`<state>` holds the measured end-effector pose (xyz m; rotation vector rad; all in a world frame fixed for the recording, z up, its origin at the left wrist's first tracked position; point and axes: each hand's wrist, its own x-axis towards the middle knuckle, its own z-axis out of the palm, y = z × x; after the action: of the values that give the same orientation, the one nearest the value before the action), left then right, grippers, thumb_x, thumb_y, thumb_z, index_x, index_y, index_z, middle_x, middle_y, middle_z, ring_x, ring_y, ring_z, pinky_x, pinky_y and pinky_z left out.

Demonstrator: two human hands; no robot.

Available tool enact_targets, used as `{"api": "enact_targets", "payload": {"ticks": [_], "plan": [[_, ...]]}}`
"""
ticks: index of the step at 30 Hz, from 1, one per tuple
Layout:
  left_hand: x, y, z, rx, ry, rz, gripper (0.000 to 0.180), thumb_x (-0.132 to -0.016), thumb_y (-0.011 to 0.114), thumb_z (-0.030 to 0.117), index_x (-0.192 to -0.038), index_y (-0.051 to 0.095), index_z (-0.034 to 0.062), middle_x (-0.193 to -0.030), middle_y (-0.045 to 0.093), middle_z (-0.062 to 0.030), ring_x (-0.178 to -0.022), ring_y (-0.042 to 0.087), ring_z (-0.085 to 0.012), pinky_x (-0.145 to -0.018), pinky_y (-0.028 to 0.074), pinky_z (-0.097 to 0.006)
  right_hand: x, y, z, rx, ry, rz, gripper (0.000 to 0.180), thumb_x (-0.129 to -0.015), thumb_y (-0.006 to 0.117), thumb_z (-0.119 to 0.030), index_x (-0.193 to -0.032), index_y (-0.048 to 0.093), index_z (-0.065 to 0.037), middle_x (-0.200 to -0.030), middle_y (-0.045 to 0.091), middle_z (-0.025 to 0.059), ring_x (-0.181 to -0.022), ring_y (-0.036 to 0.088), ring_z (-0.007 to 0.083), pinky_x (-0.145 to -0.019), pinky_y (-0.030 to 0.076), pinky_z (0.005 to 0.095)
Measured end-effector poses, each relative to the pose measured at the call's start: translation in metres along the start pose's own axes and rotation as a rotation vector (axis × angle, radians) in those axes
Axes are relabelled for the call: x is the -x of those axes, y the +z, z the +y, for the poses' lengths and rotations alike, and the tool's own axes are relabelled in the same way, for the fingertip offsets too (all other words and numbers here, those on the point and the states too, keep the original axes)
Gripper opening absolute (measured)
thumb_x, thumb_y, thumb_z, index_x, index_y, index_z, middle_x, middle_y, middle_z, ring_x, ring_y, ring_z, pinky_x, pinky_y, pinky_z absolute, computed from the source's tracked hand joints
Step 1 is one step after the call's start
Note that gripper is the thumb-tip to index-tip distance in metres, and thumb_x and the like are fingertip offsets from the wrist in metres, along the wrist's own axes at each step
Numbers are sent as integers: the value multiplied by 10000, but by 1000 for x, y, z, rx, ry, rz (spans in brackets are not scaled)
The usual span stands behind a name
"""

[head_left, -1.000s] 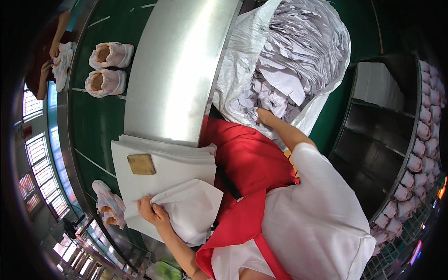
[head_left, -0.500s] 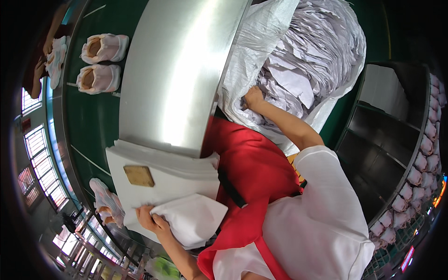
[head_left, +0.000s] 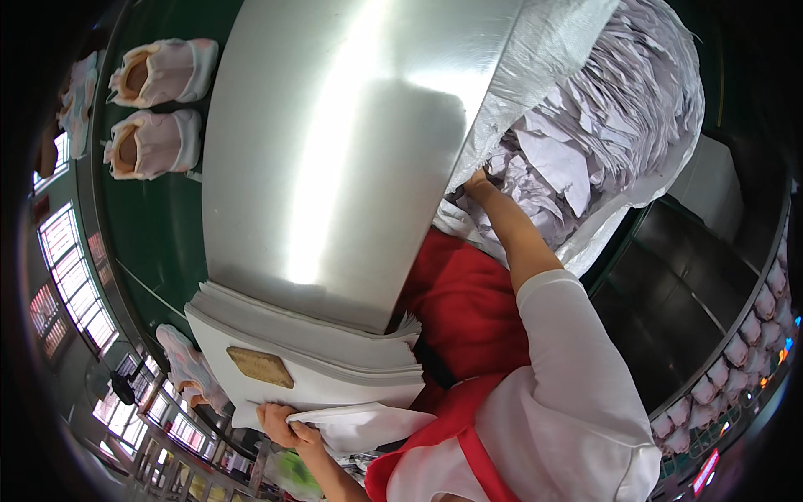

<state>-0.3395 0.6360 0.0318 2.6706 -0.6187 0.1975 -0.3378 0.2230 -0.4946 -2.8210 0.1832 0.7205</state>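
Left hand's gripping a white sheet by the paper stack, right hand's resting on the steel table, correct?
Not quite. The head view shows the right hand reaching into the clear bag of paper scraps, not resting on the steel table. The left hand does grip a white sheet by the paper stack.

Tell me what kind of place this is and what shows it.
Probably a shoe factory packing line. Pale pink shoes lie on a green belt, a stack of white paper sheets sits by a steel table, and a big plastic bag of crumpled paper stands beside it.
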Motion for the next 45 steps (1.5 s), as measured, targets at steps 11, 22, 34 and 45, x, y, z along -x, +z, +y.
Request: {"api": "enact_targets", "payload": {"ticks": [11,22,34,45], "plan": [[12,-4,-13,23,33,6,312,-876,397,258,-657,438,39,-587,380,-91,-503,355,-270,-549,293,-385,69,-150,-7,30,-80,-96,413,-666,694,-195,-1052,612,-73,-956,645,148,-894,620,314,-763,486,419],[6,-3,-11,67,21,88,168,-757,438,156,-670,464,14,-606,415,-124,-554,382,-308,-540,304,-392,182,-193,30,-310,107,574,532,-537,794,-221,-1006,583,-86,-975,609,133,-803,615,345,-692,494,418],[14,-9,-11,74,12,93,101,-629,427,27,-691,501,-3,-615,428,-136,-577,383,-315,-545,315,-385,174,-173,-48,-700,282,552,817,-692,729,-204,-1371,301,-54,-1364,317,267,-1251,367,389,-1027,341,403],[12,-7,-6,103,39,119,113,-618,419,-21,-698,497,-3,-617,425,-142,-574,367,-319,-552,314,-393,170,-204,-106,-1053,206,354,536,-861,546,-341,-1178,448,79,-1069,574,289,-980,574,392,-863,439,396]]}}
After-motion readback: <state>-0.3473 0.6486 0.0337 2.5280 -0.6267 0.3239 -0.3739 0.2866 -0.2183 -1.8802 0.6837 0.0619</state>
